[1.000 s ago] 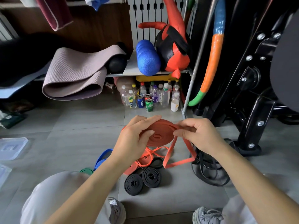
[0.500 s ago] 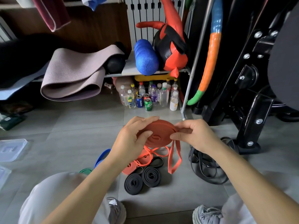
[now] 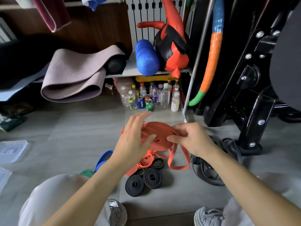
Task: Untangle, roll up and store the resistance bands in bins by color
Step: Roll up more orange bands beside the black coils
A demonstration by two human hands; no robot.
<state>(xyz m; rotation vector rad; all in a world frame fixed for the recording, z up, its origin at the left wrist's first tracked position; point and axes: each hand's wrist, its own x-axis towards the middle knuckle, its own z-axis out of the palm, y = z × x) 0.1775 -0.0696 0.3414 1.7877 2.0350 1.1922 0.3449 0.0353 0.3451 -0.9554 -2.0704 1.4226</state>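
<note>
Between the two hands, just above the floor, the orange band (image 3: 157,136) is wound into a fat, flat coil. Only a short loop of its tail hangs free below the right hand (image 3: 190,138). That hand pinches the coil's right edge where the tail leaves it, fingers curled. The left hand (image 3: 134,141) is spread, its fingers straight and pointing to the far side, thumb laid on the coil's face. I judge this roll nearly finished: a turn or two more should take up the loop.

Of the rest, two black rolls (image 3: 151,177) lie side by side on the floor near the person's feet. Unrolled are thinner orange bands (image 3: 146,160) tangled beneath the coil and a loose heap of black bands (image 3: 205,170) to the right. A blue band (image 3: 104,158) and a green band (image 3: 87,172) lie to the left, partly hidden by the left arm. Nothing shows inside a bin. A clear plastic container (image 3: 13,150) sits at the left edge of view, well apart from the bands; whether it is a bin or a lid I cannot tell.

Open floor tiles (image 3: 73,136) stretch left toward that container. On the right, the black machine frame (image 3: 249,128) stands near the black heap. The shelf post (image 3: 189,95) and bottles (image 3: 146,98) close the far side, so carrying looks easiest leftward.
</note>
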